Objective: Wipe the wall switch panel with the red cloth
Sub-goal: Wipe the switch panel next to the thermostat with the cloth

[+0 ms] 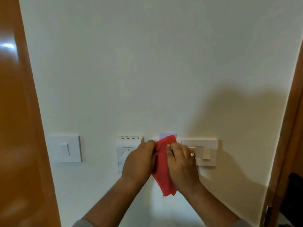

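A red cloth [164, 167] hangs in a long fold in front of the pale wall, held between both hands. My left hand [139, 159] pinches its left edge near the top, and my right hand [182, 164], with a ring on one finger, grips its right edge. The cloth covers most of a small panel with a bluish card [168, 135] sticking out above it. A white switch panel [206, 149] sits just right of my right hand, partly hidden by the fingers. A white thermostat [127, 148] lies behind my left hand.
Another white switch plate [65, 149] is mounted further left on the wall. A glossy brown door [18, 128] fills the left edge, and a brown door frame [288, 128] runs down the right edge. The wall above the panels is bare.
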